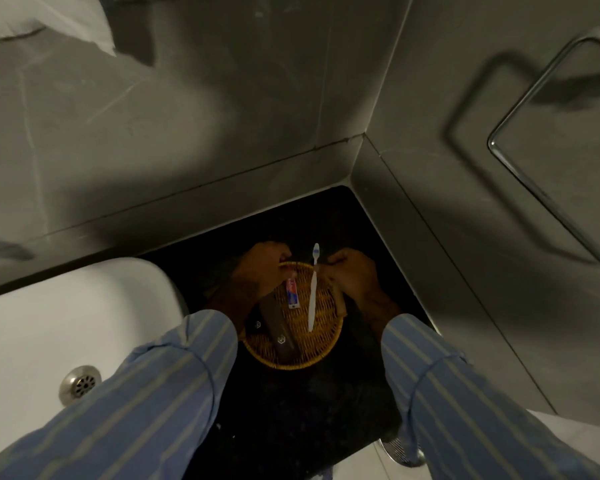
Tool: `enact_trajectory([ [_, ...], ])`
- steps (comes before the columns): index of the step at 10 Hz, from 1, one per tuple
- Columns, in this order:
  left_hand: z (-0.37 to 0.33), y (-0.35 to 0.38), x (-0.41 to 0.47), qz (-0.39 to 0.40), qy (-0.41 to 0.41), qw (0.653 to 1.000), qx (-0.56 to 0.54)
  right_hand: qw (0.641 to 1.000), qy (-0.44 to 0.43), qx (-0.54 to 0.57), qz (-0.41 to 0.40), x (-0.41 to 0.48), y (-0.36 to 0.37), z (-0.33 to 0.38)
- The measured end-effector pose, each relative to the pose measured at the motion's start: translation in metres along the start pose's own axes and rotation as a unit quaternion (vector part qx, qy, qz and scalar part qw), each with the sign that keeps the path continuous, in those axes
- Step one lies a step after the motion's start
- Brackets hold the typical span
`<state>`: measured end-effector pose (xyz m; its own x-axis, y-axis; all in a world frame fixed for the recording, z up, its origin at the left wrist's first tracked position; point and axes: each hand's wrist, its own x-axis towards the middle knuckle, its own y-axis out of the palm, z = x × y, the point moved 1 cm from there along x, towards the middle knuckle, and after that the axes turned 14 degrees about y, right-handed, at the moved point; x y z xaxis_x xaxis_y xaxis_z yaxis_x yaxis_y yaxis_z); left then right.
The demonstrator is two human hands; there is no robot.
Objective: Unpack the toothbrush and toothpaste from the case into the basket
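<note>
Centre frame: one basket (321, 351), holding two dark cases (278, 329). Left hand (262, 271) pinches one toothpaste (292, 293); right hand (352, 277) fingers clamp one toothbrush (313, 289).

- The scene is dim overall; the black countertop (284, 403) renders almost featureless.
- The white sink (49, 327) at lower left is the brightest area.
- Broad soft shadows lie across the grey wall (153, 133), and the metal towel rail (534, 98) casts a dark offset shadow.
- Wide-angle distortion bends straight edges near the frame borders.
- The upper corners and the striped sleeves (136, 410) appear soft and slightly blurred.
</note>
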<state>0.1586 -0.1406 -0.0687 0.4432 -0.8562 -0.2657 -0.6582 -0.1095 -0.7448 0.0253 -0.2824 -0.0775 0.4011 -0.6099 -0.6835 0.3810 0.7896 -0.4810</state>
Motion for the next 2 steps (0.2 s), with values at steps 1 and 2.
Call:
enact_trajectory([
  [1, -0.014, -0.012, -0.016, -0.028, 0.019, 0.999, 0.018, 0.997, -0.055, 0.029, -0.041, -0.026, -0.027, 0.018],
  [2, -0.025, -0.022, -0.032, -0.053, 0.03, 0.998, 0.032, 0.989, -0.121, 0.029, -0.085, -0.054, -0.048, 0.034],
])
